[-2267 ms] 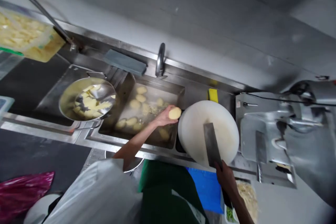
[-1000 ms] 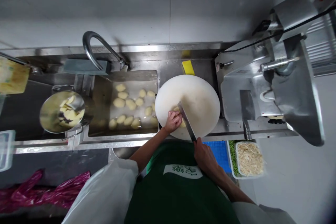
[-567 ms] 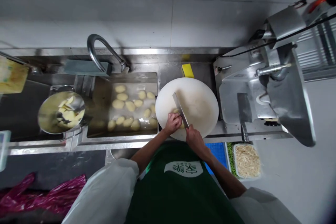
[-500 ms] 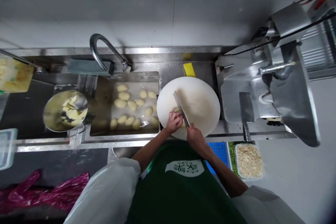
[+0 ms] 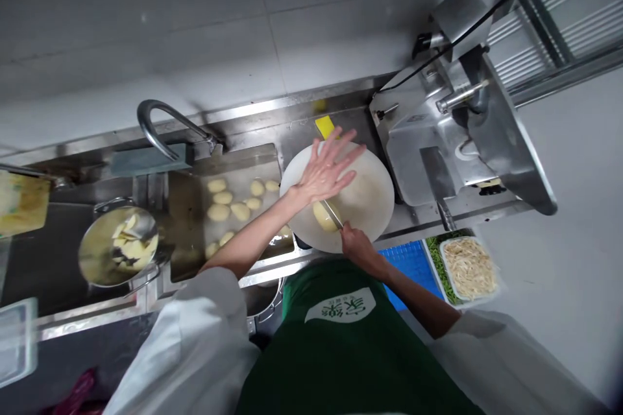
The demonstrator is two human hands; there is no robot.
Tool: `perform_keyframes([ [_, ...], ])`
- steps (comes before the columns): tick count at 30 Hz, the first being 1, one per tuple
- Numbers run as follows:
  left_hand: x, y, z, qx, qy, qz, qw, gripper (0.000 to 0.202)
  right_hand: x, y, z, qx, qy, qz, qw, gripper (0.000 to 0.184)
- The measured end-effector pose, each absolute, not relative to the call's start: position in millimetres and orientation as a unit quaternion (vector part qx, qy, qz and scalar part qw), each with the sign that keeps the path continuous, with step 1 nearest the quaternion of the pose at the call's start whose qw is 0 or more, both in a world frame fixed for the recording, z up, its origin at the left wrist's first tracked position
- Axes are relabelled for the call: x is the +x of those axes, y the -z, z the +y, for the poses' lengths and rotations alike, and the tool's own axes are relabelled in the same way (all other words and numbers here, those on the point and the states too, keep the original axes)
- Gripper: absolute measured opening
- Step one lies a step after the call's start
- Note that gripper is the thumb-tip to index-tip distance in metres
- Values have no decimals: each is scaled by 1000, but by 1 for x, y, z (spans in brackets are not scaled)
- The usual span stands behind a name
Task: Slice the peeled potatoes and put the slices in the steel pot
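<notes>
On a round white cutting board (image 5: 374, 194), a peeled potato (image 5: 322, 216) lies near the front left edge. The blade of a kitchen knife (image 5: 333, 213) crosses the potato. My right hand (image 5: 359, 248) grips its handle at the board's near edge. Fingers spread wide, my left hand (image 5: 328, 170) hangs flat over the board and hides the far part of the blade. I cannot tell whether its palm touches the blade. Several peeled potatoes (image 5: 219, 212) sit in water in the sink (image 5: 187, 220) on the left.
A pot (image 5: 92, 253) with potato pieces stands at the far left, beyond the faucet (image 5: 163, 107). To the right is a metal slicer (image 5: 516, 130) with a cleaver (image 5: 438, 172) on it. A yellow sponge (image 5: 325, 126) lies behind the board. Shredded food fills a tub (image 5: 470, 269) below.
My left hand has opened from its curled hold beside the blade and spread out over the board. The knife now lies across the potato. The whole view has tilted and shifted.
</notes>
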State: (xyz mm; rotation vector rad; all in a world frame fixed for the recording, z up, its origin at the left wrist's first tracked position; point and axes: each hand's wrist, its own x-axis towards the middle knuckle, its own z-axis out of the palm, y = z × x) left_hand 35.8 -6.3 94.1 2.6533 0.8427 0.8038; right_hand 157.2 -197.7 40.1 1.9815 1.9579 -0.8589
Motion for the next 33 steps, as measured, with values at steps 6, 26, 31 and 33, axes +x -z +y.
perform_keyframes([
  [6, 46, -56, -10, 955, -117, 227, 148, 50, 148, -45, -190, 670, 286, 667, 155, 40],
  [26, -12, 26, -151, 673, -205, 628, 334, 52, 224, -9, -150, 676, 316, 659, 95, 31],
  [31, -5, 29, -122, 680, -344, 538, 361, 39, 225, -25, -165, 685, 303, 652, 118, 35],
  [33, -17, 28, -115, 739, -331, 467, 357, 39, 224, -29, -173, 677, 306, 657, 126, 37],
])
